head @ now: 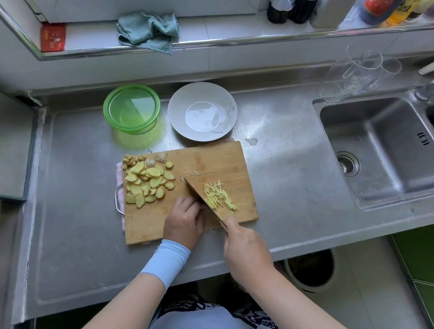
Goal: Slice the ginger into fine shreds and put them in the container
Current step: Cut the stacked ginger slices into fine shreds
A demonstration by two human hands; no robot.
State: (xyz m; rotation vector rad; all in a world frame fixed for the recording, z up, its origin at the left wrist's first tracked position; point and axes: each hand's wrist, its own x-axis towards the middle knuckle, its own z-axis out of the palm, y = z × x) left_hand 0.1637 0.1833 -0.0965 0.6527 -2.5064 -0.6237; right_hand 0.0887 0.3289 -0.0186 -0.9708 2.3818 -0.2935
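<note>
A bamboo cutting board (150, 221) lies on the steel counter. A heap of yellow ginger slices (147, 182) covers its left part. Fine ginger shreds (219, 196) lie on its right part, beside the knife blade (198, 194). My right hand (245, 248) grips the knife handle at the board's front edge. My left hand (186, 220) presses fingertips down against the blade's left side; whatever ginger is under the fingers is hidden. A green round container (132, 108) stands behind the board at the left.
A white plate (202, 110) sits behind the board next to the container. A sink (385, 150) is at the right, with clear glass jugs (355, 71) behind it. A green cloth (149, 31) lies on the window ledge. A bin (309, 270) stands below the counter edge.
</note>
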